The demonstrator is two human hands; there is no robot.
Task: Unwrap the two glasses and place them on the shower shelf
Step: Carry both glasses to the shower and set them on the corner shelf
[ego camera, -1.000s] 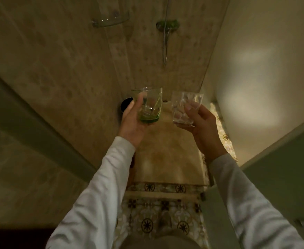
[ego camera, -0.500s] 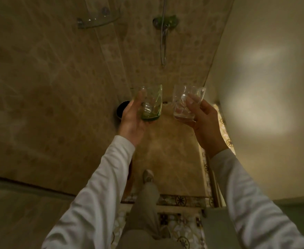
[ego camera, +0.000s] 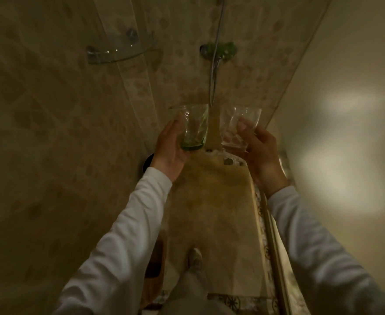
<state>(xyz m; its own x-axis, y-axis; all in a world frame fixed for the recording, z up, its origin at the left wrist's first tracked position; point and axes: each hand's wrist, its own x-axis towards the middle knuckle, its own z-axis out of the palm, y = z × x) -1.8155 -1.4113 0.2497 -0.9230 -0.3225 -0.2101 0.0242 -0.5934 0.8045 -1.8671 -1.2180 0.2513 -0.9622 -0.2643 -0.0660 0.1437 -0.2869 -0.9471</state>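
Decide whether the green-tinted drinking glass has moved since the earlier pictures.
Yes. The green-tinted drinking glass, held in the left hand, has moved forward, nearer the metal shower hose and clear corner shelf.

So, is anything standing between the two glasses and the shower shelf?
Nothing visible. The green glass in the left hand and the clear glass in the right hand have open air to the glass shelf, upper left. The shower hose hangs on the wall behind them.

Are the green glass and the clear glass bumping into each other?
Apart. The head view shows a strip of floor between the green glass and the clear glass.
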